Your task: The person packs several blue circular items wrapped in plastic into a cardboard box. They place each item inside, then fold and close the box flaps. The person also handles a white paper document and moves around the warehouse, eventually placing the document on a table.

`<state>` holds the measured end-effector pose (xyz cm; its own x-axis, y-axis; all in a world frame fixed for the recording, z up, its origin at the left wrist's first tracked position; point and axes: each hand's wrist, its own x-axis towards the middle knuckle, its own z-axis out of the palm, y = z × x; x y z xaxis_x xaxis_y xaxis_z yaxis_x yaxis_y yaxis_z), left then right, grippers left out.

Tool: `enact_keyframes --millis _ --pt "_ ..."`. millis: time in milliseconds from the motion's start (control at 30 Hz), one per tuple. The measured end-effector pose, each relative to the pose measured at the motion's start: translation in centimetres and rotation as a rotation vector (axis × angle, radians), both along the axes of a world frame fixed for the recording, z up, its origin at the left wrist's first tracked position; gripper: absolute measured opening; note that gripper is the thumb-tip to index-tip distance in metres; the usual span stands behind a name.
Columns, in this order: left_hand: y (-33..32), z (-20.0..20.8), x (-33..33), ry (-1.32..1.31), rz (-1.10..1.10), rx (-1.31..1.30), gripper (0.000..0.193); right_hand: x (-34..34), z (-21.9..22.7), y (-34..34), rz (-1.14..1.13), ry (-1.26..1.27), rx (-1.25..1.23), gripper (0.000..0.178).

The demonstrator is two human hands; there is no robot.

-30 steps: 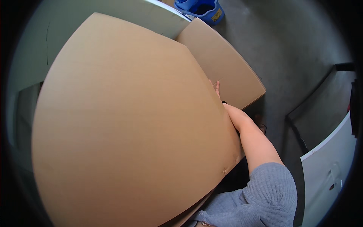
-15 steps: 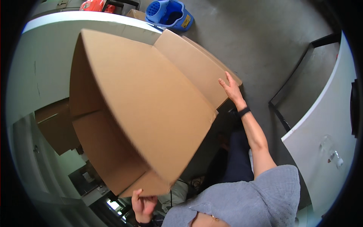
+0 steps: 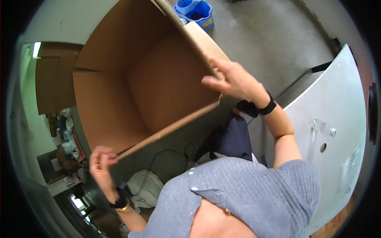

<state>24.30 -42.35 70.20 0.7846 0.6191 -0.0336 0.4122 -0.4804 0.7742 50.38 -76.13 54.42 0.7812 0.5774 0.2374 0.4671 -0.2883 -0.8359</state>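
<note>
A: The right hand (image 3: 234,81) pinches the top edge of the big cardboard box (image 3: 135,75). The left hand (image 3: 101,158) curls round its lower corner.

B: Where is the box?

A: Up in the air, open side facing us.

B: Heavy?

A: Probably light and empty, but wide and bendy. Holding two far-apart edges seems best.

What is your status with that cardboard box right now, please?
Left hand gripping the cardboard box at its lower corner. Right hand clamped on the far edge. Box held up, open side toward me, empty inside. Blue mop bucket on the floor beyond.
</note>
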Motion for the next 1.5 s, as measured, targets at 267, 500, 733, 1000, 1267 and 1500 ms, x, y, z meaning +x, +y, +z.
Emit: enact_keyframes --millis 267,500,733,1000,1267,1500 --pt "18.8 -7.1 -11.6 0.032 0.338 -0.214 0.063 1.4 -2.8 -0.2 -0.322 -0.063 -0.116 0.031" --pt "20.9 -12.1 -8.9 -0.218 0.363 -0.138 0.041 3.0 -5.8 -1.8 -0.311 -0.162 0.004 0.03" --pt "11.9 -13.9 -4.3 -0.235 0.168 0.229 0.037 9.6 -6.2 -11.1 -0.245 0.0 -0.132 0.038" --pt "5.5 -18.1 -3.8 -0.158 0.385 0.207 0.038 12.6 -4.8 -14.6 -0.285 0.192 -0.149 0.038" --pt "11.8 -21.1 -5.9 -0.128 0.449 0.254 0.047 8.2 -0.5 -7.7 -0.119 -0.344 -0.257 0.036" --pt "0.8 -13.2 -1.4 -0.267 0.295 0.38 0.021 12.8 -6.3 -20.3 -0.266 0.163 -0.015 0.048"
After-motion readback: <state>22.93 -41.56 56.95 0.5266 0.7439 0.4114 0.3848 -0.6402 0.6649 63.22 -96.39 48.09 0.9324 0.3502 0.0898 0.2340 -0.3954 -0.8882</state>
